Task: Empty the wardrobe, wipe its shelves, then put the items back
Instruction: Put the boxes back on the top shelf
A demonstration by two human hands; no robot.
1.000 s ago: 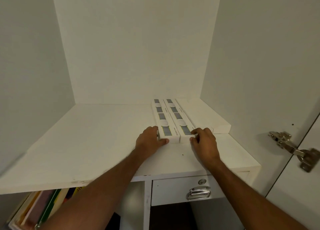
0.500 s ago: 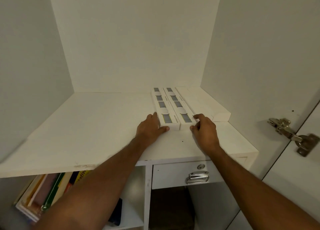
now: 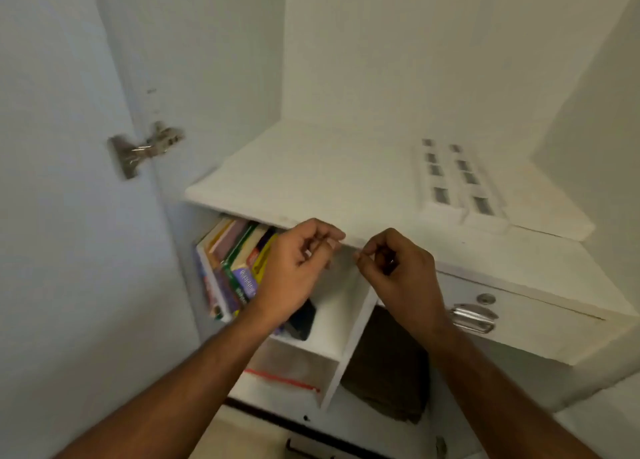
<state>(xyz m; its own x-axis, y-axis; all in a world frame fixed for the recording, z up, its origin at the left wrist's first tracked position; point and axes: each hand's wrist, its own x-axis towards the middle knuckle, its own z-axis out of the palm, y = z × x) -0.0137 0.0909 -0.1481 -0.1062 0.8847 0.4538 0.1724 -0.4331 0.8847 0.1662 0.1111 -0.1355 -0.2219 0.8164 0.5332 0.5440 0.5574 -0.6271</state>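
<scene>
**Boxes back on the shelf, both hands off and hovering at the front edge**

Wide white wardrobe (image 3: 346,60) open, hinge (image 3: 145,148) showing on the left door. Upper shelf (image 3: 311,181) mostly bare and pale, judged already wiped and now being refilled. Parked at its right rear, against the side wall: two long white boxes (image 3: 457,188) with grey windows, lying flat, side by side and touching, long sides running front to back, apparently on top of a flat white box (image 3: 547,212) beneath. Tucked hard into the corner, probably to keep the open stretch of shelf free for whatever comes next.

Below the shelf, left compartment packed with colourful books (image 3: 235,261) leaning to one side. Right of the divider, a dark folded cloth (image 3: 388,365) in the lower bay. Drawer (image 3: 519,316) under the right end, closed, metal handle (image 3: 472,316) hanging down.

Left hand (image 3: 298,268) in front of the shelf's front edge, well apart from the boxes, fingers (image 3: 325,240) loosely curled and holding nothing visible. Right hand (image 3: 401,271) just beside it, same loose curl, nothing seen in it either. Motion blur across the frame, so contact with the shelf edge cannot be told. Judged clear of this load and free for the next item.
</scene>
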